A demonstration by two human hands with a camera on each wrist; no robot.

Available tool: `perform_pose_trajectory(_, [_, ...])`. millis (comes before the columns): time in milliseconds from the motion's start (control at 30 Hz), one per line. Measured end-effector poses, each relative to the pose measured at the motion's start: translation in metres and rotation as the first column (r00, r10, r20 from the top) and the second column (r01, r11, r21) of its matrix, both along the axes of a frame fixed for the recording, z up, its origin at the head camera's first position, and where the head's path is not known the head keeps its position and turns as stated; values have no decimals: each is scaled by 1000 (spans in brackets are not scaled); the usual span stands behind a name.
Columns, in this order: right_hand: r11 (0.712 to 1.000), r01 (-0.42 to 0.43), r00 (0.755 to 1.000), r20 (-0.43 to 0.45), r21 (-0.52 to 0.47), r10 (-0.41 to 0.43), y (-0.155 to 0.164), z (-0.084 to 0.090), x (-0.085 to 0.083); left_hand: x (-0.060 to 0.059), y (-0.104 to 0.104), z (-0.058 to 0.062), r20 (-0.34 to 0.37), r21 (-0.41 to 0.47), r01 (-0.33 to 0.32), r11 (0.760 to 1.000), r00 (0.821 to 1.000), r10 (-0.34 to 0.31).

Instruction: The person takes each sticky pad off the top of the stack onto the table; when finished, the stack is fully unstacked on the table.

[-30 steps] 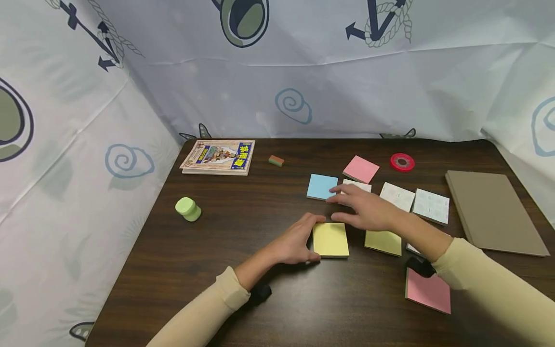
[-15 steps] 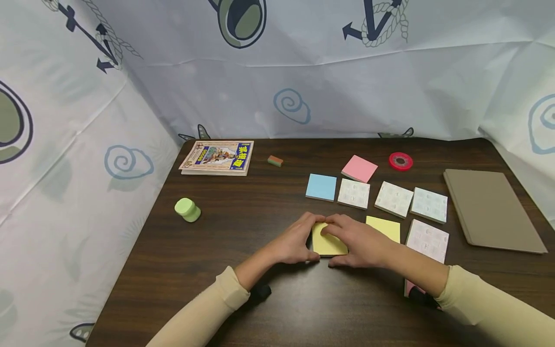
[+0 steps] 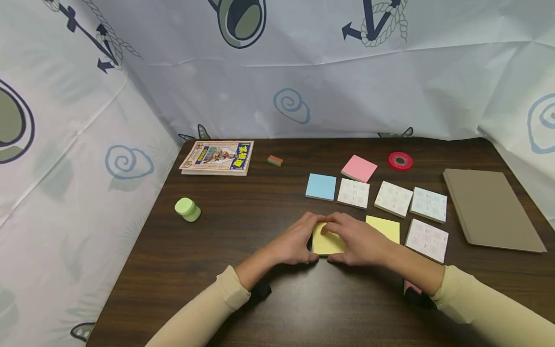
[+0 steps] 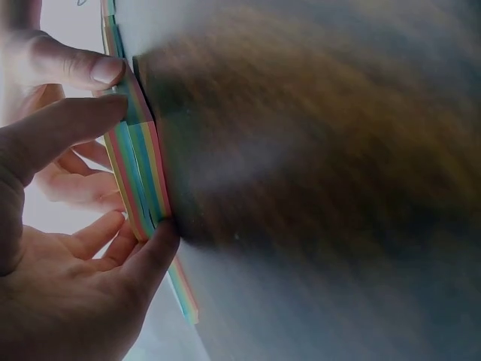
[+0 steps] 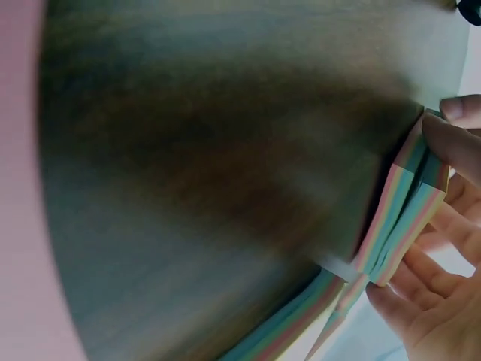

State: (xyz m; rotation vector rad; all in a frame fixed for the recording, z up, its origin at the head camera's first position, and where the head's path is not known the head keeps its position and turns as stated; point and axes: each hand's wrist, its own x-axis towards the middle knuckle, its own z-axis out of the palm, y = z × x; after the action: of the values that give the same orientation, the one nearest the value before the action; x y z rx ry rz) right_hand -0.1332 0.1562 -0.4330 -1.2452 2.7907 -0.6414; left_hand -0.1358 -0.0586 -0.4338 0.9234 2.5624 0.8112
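In the head view, a yellow-topped sticky note pad lies on the dark table between both hands. My left hand grips its left side, thumb at the near edge and fingers at the far one. From the right, my right hand holds it the same way, covering part of the top. Both wrist views show striped, rainbow-coloured edges of two stacked pads, with a thin gap between the layers in the right wrist view. Another yellow pad sits just beyond the right hand.
Behind the hands lie a blue pad, a pink pad and several white patterned pads. A brown board is at right, a red disc at back. At left are books, a small block and a green cylinder.
My right hand has come down and left from above the white pads onto the yellow pad's right side, and holds there. The left hand has stayed on its left side.
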Motion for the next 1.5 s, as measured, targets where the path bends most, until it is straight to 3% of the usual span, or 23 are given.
perform_pose_trajectory(267, [998, 48, 998, 27, 36, -49, 11, 16, 6, 0, 0, -1, -21, -27, 1, 1000, 1000, -1])
perform_pose_trajectory(500, [997, 64, 997, 45, 49, -66, 32, 26, 31, 2, 1, 0, -26, -33, -1, 999, 1000, 0])
perform_pose_trajectory(667, [997, 50, 997, 59, 61, -54, 50, 22, 56, 2, 1, -1, -52, -25, 10, 1000, 999, -11])
perform_pose_trajectory(900, [999, 33, 999, -17, 36, -32, 63, 10, 77, 2, 0, -1, -67, -24, 4, 1000, 998, -6])
perform_pose_trajectory(1133, [999, 21, 998, -68, 30, -19, 67, 1, 85, 2, 0, 0, -62, -34, 3, 999, 998, -6])
perform_pose_trajectory(1500, [998, 29, 998, -49, 64, -26, 66, 1, 88, 3, -1, 1, -54, -40, -4, 999, 999, 2])
